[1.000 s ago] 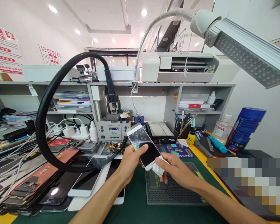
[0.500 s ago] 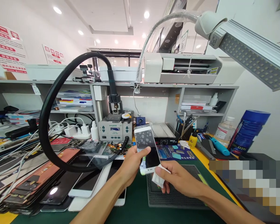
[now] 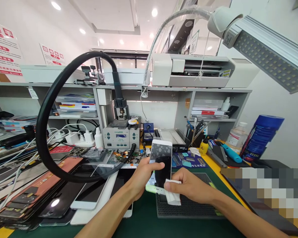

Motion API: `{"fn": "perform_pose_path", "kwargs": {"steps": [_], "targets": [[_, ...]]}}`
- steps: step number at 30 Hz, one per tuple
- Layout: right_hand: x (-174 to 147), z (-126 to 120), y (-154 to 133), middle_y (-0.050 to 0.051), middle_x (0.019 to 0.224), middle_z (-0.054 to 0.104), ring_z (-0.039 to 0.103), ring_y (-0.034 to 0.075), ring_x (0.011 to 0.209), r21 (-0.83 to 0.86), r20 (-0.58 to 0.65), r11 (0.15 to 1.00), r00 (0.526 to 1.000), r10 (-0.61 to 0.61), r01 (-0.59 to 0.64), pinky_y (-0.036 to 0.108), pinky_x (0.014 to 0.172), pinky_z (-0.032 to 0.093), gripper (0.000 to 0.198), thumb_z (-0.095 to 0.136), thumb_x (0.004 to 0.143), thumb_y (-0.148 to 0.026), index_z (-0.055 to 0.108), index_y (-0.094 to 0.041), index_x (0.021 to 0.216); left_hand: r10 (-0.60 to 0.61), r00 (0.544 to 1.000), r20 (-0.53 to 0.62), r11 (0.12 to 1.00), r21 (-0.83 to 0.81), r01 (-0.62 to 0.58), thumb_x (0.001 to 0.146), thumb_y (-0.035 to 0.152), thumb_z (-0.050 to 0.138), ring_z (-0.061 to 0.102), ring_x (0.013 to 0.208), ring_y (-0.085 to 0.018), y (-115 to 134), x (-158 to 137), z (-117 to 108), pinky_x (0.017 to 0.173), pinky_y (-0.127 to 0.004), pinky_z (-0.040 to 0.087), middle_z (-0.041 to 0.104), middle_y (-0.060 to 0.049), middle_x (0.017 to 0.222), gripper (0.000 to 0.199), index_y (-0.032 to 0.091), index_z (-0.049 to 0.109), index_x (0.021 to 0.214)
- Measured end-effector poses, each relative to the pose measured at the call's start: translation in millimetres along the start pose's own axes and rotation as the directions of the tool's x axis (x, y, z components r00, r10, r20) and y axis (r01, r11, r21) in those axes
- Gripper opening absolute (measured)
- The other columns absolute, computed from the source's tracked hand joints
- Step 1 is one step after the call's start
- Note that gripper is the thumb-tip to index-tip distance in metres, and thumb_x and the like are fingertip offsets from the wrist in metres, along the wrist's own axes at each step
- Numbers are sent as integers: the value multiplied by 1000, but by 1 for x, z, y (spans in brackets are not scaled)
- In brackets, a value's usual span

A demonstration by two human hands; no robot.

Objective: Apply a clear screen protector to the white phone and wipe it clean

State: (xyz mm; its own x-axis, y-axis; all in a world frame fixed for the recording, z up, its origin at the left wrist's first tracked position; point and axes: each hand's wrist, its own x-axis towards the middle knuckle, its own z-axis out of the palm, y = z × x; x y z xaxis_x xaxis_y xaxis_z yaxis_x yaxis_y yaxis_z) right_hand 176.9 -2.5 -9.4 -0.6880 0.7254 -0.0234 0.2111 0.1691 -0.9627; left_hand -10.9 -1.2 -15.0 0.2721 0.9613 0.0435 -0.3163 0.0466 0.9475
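White phone [image 3: 164, 152] sits gripped in the left hand [image 3: 142, 176], the right hand [image 3: 190, 186] pinching tissue [image 3: 174, 196] at its bottom.

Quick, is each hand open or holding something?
Left hand: closed, holding a white phone.
Right hand: closed, pinching a white tissue or cloth at the phone's lower end.
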Motion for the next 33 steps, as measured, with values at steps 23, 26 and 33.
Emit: {"fn": "perform_pose_path", "kwargs": {"steps": [23, 26, 33], "targets": [[6, -13, -2, -2, 71, 57, 55, 13, 57, 94, -265, 986, 958, -106, 136, 24, 46, 50, 42, 70, 77, -54, 59, -18, 95, 12, 992, 125, 985, 170, -33, 87, 56, 53, 65, 75, -21, 11, -8, 17, 77, -31, 48, 74, -7, 84, 47, 15, 73, 97], [7, -18, 0, -2, 72, 55, 55, 13, 57, 112, -314, 982, 943, -110, 152, 25, 46, 50, 43, 71, 76, -53, 59, -18, 96, 21, 983, 182, 982, 181, -54, 88, 53, 53, 66, 79, -22, 9, -8, 16, 81, -33, 47, 74, -7, 90, 43, 18, 74, 100], [8, -27, 2, -2, 65, 55, 51, 12, 56, 200, -378, 968, 924, -64, 149, 24, 47, 47, 40, 74, 74, -53, 64, -16, 89, 34, 969, 243, 967, 237, -93, 89, 51, 54, 65, 86, -23, 10, -9, 18, 85, -33, 45, 73, -7, 95, 40, 20, 75, 101]]}}
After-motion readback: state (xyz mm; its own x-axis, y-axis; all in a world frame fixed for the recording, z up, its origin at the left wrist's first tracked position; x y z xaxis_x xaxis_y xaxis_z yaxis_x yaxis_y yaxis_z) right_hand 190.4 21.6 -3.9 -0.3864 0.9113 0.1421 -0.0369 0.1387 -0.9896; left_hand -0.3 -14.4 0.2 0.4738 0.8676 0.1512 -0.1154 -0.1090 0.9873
